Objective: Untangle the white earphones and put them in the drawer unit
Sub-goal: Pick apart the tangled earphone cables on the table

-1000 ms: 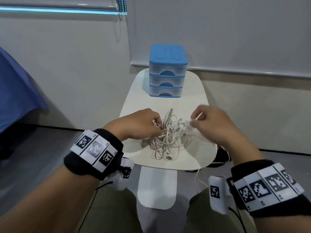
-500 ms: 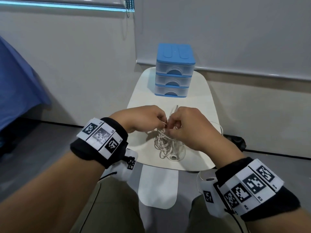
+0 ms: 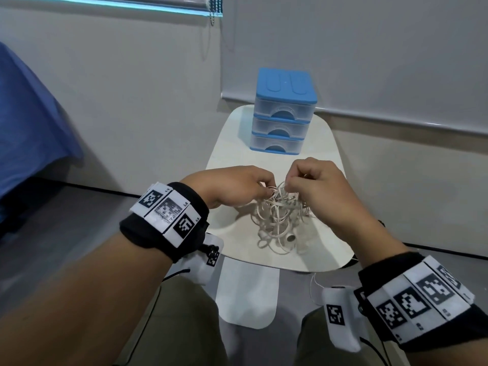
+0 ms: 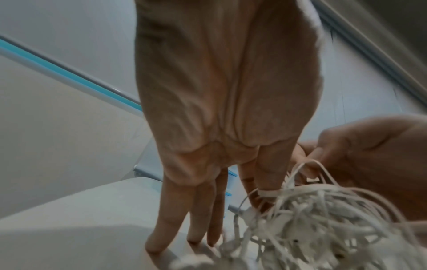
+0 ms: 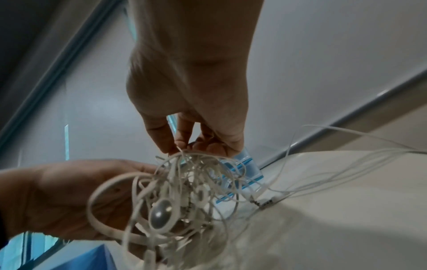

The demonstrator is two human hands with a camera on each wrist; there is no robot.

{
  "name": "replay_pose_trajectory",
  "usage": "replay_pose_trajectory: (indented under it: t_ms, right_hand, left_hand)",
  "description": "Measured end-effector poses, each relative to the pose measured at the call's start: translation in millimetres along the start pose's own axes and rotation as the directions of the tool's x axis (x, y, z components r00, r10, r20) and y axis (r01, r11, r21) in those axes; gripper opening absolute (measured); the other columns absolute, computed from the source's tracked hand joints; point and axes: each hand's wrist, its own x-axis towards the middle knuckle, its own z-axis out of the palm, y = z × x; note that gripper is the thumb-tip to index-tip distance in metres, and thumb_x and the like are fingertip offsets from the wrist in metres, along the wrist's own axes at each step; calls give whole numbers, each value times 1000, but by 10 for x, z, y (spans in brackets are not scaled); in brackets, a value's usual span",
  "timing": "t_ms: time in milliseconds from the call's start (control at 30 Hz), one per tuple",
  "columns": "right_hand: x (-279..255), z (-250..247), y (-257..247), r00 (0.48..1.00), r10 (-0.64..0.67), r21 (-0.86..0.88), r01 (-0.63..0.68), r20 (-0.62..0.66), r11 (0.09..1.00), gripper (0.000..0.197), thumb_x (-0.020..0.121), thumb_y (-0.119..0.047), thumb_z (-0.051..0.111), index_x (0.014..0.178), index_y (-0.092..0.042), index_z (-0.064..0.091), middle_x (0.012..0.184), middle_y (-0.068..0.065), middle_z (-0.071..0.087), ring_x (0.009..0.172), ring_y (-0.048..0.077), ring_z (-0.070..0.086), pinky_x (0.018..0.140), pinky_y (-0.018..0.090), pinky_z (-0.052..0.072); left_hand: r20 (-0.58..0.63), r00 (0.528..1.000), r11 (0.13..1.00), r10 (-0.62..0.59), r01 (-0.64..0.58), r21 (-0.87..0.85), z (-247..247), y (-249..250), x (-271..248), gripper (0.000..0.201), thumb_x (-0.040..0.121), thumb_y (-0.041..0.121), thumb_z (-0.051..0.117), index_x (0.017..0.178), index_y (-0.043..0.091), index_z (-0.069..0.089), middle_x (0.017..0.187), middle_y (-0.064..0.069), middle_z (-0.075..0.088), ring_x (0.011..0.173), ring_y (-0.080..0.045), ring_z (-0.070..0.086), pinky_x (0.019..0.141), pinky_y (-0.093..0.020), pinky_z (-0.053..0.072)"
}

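Note:
A tangled bunch of white earphones [image 3: 278, 217] hangs over the near part of the small white table [image 3: 232, 157], its lower loops and an earbud [image 3: 291, 237] resting on the top. My left hand [image 3: 266, 190] pinches cable strands at the upper left of the tangle [image 4: 323, 210], its other fingers extended down to the table. My right hand [image 3: 289, 184] pinches strands at the top right [image 5: 182, 151]. An earbud [image 5: 161, 213] dangles among the loops. The blue drawer unit [image 3: 285, 112], with three clear drawers all closed, stands at the table's far end.
A lower white shelf or foot [image 3: 248, 294] sticks out under the table toward my knees. A blue cloth [image 3: 29, 128] hangs at the left. A grey wall and a roller blind [image 3: 369, 48] stand behind the table. Loose thin cables [image 5: 346, 164] trail off to the right.
My right hand came in from the right and met the left one at the top of the tangle. Both now pinch strands and have begun to spread slightly.

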Motion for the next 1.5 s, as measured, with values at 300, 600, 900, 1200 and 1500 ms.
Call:
replay_pose_trajectory:
  t_ms: [300,600,900,1200,1500]
  right_hand:
    - [56,-45,265,966,210,161,-233,150,959,14,87,-1,58,76,5,63,67,16,56,68,26,44,60,34,32]
    - [87,-138,434,885,237,276,-364,402,890,21,75,-26,79,81,-6,74,83,23,63,74,29,53,72,40,40]
    - [89,-152,494,893,242,327,-374,378,868,20,95,-21,70,102,-4,63,72,8,63,59,17,50,57,31,36]
    - [86,-147,499,885,254,357,-400,391,844,15,97,-14,67,83,-9,63,68,5,62,61,18,51,64,34,39]
    - [98,-174,550,881,263,384,-417,393,824,9,96,-4,65,87,-2,66,71,10,62,64,19,53,66,34,46]
  left_hand:
    - [15,999,989,-44,45,-143,-49,50,-55,23,102,31,55,97,17,74,98,5,73,96,-15,60,88,-37,41]
    - [96,995,985,25,-8,-171,88,-60,-67,27,80,5,69,106,12,70,106,-26,72,82,-22,61,81,-39,44]
    - [-82,996,970,29,-48,-238,190,-1,29,16,87,7,80,100,9,71,82,-13,76,71,-15,62,76,-30,47]
    - [-43,999,984,-20,12,-177,178,39,72,13,91,25,80,86,12,79,64,7,64,61,-6,51,63,-18,41]
    - [42,999,993,-8,13,-115,135,73,62,15,90,25,80,91,10,79,68,3,67,64,-9,53,70,-23,43]
